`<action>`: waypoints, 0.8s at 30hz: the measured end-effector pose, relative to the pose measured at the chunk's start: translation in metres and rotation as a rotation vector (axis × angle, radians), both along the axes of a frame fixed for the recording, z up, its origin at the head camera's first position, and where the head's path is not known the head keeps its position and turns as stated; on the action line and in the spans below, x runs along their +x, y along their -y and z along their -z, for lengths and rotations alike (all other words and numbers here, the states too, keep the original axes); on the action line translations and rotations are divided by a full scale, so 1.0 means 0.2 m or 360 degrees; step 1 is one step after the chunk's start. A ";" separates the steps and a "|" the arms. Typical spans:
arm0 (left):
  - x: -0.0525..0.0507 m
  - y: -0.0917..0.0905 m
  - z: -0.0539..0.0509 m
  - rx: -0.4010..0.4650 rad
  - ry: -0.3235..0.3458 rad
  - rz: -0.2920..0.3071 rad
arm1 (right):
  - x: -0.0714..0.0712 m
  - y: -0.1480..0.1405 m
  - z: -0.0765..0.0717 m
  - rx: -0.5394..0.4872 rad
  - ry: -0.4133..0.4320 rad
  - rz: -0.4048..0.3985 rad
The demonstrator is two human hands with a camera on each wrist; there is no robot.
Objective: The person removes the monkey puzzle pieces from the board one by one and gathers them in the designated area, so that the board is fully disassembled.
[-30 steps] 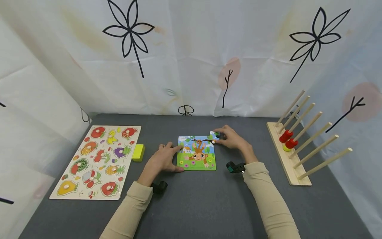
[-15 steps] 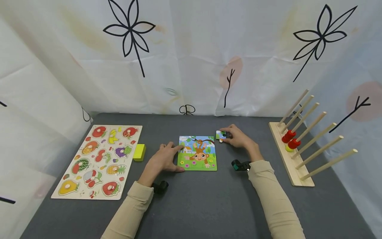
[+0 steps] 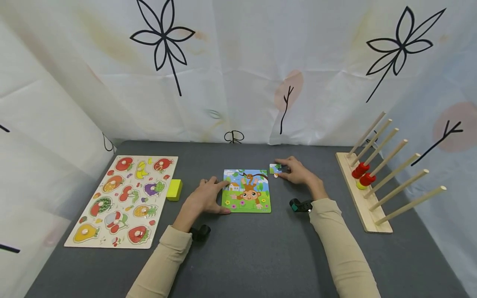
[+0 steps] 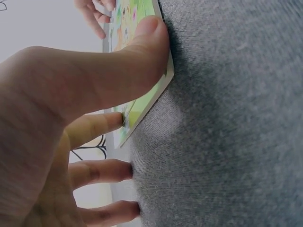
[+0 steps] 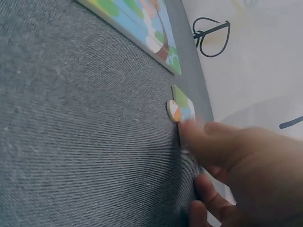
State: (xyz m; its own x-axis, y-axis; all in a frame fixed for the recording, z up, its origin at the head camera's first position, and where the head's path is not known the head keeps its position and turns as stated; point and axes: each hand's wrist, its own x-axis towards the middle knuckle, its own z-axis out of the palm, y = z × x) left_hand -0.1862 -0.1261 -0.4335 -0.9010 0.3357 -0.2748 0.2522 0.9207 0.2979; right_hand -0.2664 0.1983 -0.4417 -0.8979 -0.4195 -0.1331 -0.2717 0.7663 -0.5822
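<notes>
A square jigsaw puzzle (image 3: pixel 246 205) with a monkey picture lies flat in the middle of the table in the head view. At its left side, my left hand (image 3: pixel 203 196) rests with thumb and index finger on the edge and near corner; its other fingertips touch the cloth in the left wrist view. Just off the puzzle's upper right corner, my right hand (image 3: pixel 297 171) pinches a small jigsaw piece (image 3: pixel 275 168) between thumb and index finger. In the right wrist view the piece (image 5: pixel 182 105) lies low at the cloth, apart from the puzzle; the hand covers part of it.
On the left lies a fruit peg puzzle board (image 3: pixel 121 203), with a yellow block (image 3: pixel 174 190) against its right edge. A wooden peg rack (image 3: pixel 367 203) with red and yellow beads stands on the right. Patterned white cloth (image 3: pixel 238 74) hangs behind the grey table (image 3: pixel 257 256).
My right hand has drawn the jigsaw piece rightward, away from the puzzle's upper right corner, and then stayed there. My left hand has kept its place on the puzzle.
</notes>
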 end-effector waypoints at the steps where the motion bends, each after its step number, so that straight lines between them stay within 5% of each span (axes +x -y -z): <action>1: 0.00 0.00 0.00 0.0002 0.0003 0.0001 | 0.00 0.00 0.00 0.0009 -0.0002 0.0010; 24: 0.00 0.01 0.00 0.0010 0.0006 0.0003 | 0.00 0.03 0.04 0.0096 -0.0040 0.0164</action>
